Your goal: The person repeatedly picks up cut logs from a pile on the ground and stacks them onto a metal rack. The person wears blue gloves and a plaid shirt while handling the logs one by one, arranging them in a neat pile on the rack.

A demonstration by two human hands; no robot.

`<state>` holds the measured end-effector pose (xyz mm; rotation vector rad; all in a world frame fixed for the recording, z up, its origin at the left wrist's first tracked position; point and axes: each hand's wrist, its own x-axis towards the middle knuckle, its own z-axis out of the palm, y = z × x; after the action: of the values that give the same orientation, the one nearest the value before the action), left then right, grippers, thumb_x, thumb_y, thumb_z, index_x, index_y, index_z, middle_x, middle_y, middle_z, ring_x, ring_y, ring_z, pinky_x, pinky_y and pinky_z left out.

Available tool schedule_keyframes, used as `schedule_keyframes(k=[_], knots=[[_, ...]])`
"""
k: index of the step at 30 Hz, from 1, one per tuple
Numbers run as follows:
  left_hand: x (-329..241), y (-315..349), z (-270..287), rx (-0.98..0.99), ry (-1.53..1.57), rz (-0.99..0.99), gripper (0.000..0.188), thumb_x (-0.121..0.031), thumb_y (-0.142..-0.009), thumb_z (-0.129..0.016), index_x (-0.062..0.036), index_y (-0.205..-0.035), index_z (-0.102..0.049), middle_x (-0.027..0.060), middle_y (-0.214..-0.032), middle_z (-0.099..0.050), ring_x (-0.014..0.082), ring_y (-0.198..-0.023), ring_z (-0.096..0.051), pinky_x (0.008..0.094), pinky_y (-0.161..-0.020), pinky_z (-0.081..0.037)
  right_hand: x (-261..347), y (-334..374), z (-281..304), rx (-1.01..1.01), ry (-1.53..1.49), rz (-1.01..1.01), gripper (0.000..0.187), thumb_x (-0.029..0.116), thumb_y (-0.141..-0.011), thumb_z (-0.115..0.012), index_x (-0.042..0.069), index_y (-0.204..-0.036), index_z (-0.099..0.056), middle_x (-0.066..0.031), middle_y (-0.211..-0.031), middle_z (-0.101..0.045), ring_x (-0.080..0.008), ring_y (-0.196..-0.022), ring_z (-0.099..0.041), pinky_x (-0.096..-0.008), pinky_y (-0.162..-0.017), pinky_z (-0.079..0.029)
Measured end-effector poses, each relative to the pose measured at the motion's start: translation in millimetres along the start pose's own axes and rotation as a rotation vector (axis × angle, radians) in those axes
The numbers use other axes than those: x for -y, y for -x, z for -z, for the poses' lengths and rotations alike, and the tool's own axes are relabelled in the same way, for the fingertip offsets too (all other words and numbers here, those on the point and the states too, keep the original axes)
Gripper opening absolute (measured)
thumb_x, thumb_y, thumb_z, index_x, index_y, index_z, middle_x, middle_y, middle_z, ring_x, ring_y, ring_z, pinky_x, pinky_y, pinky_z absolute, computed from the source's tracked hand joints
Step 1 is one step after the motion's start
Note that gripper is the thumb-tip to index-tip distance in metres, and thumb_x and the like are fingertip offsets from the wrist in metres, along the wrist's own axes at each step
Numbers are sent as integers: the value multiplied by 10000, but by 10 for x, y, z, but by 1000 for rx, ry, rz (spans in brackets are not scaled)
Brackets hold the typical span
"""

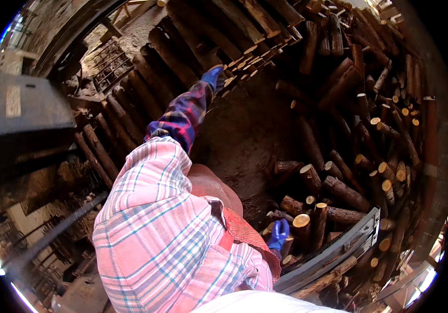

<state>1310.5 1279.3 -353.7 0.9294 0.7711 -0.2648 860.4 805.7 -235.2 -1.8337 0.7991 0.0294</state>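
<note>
My left hand, in a blue glove, reaches far forward to the cut ends of a stacked row of logs. It touches or lies close against a log end there; its fingers are too blurred to make out. A dark plaid cover wraps that forearm. Low on the right, my right hand, also blue-gloved, is down among loose logs with its fingers bent. It appears closed on a log, whose pale cut end shows beside the glove, though the grip is partly hidden. Near it stands a thick log with a bright cut end.
A large heap of loose logs fills the right side. A grey metal rail curves past my right hand. Brown ground lies between heap and stack. At the left are a grey metal box and a dark bar.
</note>
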Motion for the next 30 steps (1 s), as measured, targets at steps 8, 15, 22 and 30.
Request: schedule_keyframes(k=[8, 15, 22, 30], knots=[[-278, -1316, -614, -151, -1013, -626, 501, -401, -853, -578, -159, -1287, -509, 152, -1237, -563, 297, -1116, -547, 393, -940, -434, -797, 780, -340, -72, -45, -358, 388, 89, -840, -671, -26, -1182, -528, -84, -1107, -570, -158, -976, -532, -287, -861, -452], [-770, -303, -399, 71, -1180, -914, 527, -219, -791, -711, -97, -1261, -504, 121, -1176, -599, 255, -1066, -579, 387, -850, -515, -479, 527, -510, 217, -225, -362, 187, 227, -883, -626, 83, -975, -550, 54, -706, -464, -51, -593, -408, -220, -505, -329], [-648, 1969, 333, 470, 332, -87, 466, -276, -866, -617, -37, -1247, -490, 102, -1184, -585, 244, -1100, -562, 411, -956, -461, 1386, -727, -2248, 805, -339, -296, 595, 352, -923, -539, 146, -1430, -306, -66, -1367, -448, -225, -1209, -463, -377, -958, -402], [1255, 3395, 340, 571, 212, 352, 488, -339, -833, -648, -53, -1210, -529, 56, -1122, -592, 204, -1006, -572, 360, -894, -466, 1466, -890, -3424, 1346, -330, -221, 488, 254, -908, -539, 39, -1335, -443, -90, -1234, -557, -190, -1115, -546, -377, -968, -428]])
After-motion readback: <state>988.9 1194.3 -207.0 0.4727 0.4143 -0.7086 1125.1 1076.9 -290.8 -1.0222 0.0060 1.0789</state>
